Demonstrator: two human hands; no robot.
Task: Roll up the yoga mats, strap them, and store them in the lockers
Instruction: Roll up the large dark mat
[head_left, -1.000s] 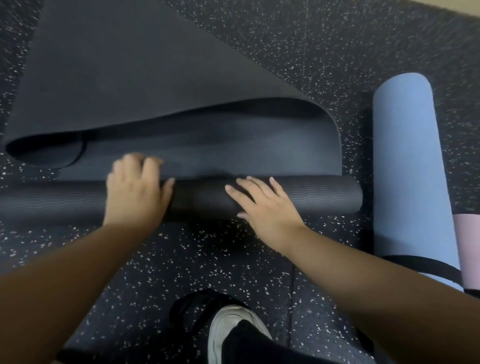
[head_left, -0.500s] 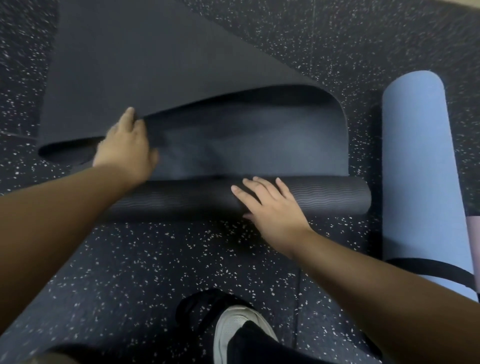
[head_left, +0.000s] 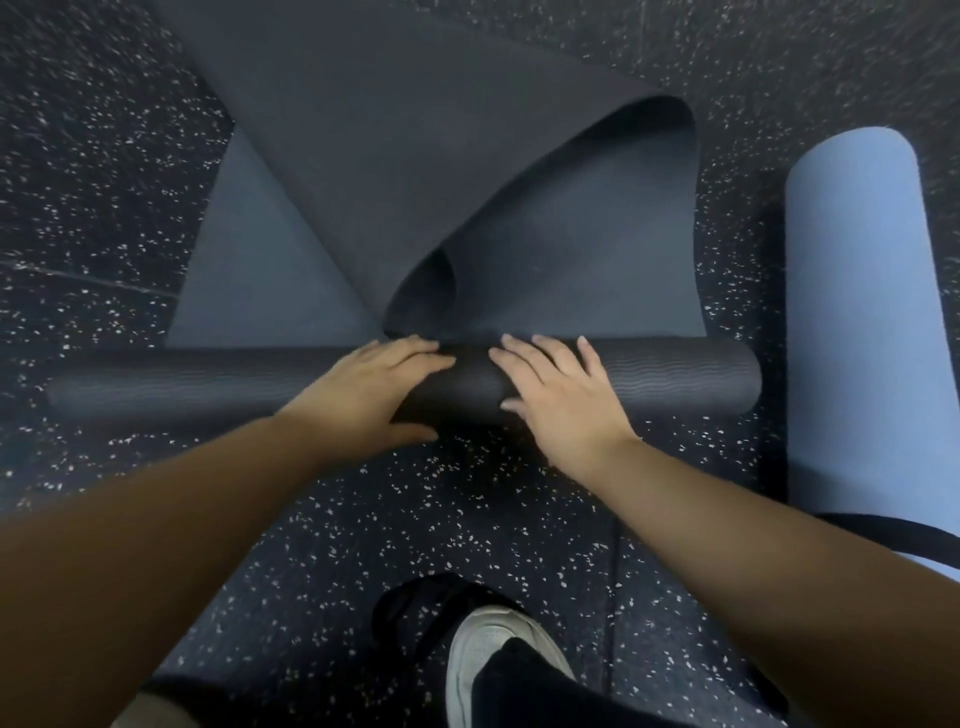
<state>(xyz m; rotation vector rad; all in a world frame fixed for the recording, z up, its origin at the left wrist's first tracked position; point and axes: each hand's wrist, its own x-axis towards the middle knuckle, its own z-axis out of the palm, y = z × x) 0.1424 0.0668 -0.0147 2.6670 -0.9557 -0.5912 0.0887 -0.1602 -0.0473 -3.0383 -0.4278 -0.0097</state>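
Around us the speckled floor (head_left: 519, 519) is dark rubber flecked with white. To our right a blue mat (head_left: 857, 312) lies already rolled, running away from us, just beside the end of the black roll and at a right angle to it. A black strap (head_left: 893, 535) circles its near end. At the bottom of the view we see a white shoe (head_left: 483, 654) and a dark trouser leg above it.

The black mat (head_left: 415, 156) lies on the floor straight ahead of us, partly rolled. Its rolled part (head_left: 675, 374) stretches from left to right, and its outer skin shows a fine wavy ribbing. Beyond the roll, the loose sheet does not lie flat (it is folded back on itself). It slants towards the roll and forms a deep curl whose open mouth sits right behind our hands. A flat, slightly bluer triangle of it shows on the floor to the left of the fold.

Our left hand (head_left: 369, 384) rests on top of the roll near its middle, with the fingers spread forward and the thumb low on the near side. Our right hand (head_left: 561, 395) lies just beside it, palm down and fingers straight. Neither grip closes round the roll; both are wide and flat, pressing on it.
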